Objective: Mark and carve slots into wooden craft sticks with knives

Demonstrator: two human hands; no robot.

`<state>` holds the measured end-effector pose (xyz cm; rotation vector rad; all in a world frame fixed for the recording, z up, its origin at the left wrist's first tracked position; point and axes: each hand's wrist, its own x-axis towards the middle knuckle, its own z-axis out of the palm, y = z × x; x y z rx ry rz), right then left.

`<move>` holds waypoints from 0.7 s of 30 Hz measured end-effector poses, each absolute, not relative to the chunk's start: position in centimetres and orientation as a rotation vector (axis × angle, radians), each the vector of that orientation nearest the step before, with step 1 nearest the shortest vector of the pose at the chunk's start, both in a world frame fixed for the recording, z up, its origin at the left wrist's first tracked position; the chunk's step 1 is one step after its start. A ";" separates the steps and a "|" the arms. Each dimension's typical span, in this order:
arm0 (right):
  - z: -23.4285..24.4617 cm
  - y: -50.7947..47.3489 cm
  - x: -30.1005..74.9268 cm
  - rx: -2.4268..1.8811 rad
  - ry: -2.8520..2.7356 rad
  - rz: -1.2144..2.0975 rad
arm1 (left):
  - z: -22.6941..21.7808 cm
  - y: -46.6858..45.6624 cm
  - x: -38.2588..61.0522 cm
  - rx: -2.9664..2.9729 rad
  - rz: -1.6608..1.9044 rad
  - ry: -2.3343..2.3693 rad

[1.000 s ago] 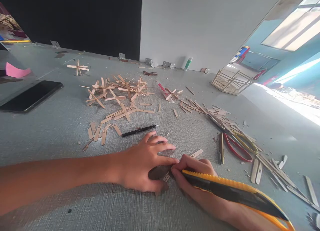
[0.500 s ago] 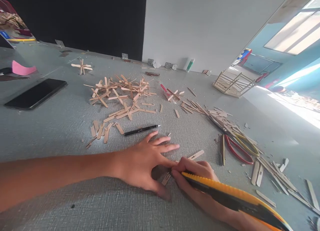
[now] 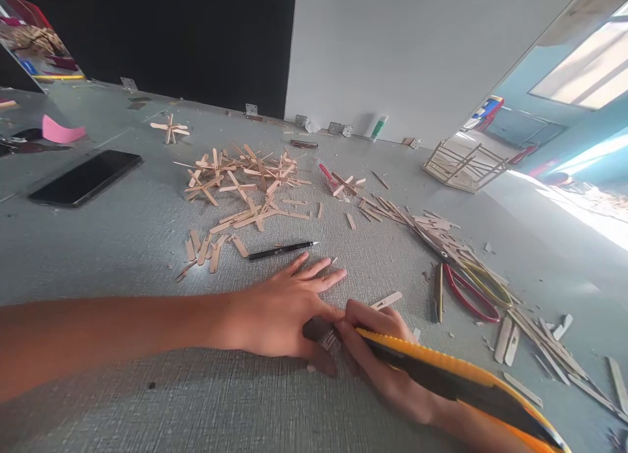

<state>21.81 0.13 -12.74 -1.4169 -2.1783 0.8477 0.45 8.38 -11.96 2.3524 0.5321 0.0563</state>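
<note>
My left hand (image 3: 284, 312) lies flat on the grey table, fingers spread, its forefinger and thumb pinning a small wooden stick (image 3: 328, 339) down. My right hand (image 3: 380, 352) is closed round a yellow and black utility knife (image 3: 456, 381), whose tip meets the stick right beside my left fingertips. Another short stick piece (image 3: 386, 301) lies just beyond my right knuckles. A black pen (image 3: 282, 250) rests a little past my left fingers.
A heap of wooden sticks and glued star shapes (image 3: 245, 178) fills the middle. More sticks and scraps (image 3: 432, 231) trail to the right, with red and yellow scissors (image 3: 473, 289). A black phone (image 3: 86, 177) lies at left, a stick frame (image 3: 464, 165) at back right, a glue tube (image 3: 377, 127) by the wall.
My hands stay on the stick, and my left thumb has drawn in closer to it. The view has drifted, so the table things sit a little further right.
</note>
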 end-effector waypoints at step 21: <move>-13.4 0.0 21.8 -1.402 -2.049 0.920 | -11.4 8.2 0.7 2.344 0.058 0.542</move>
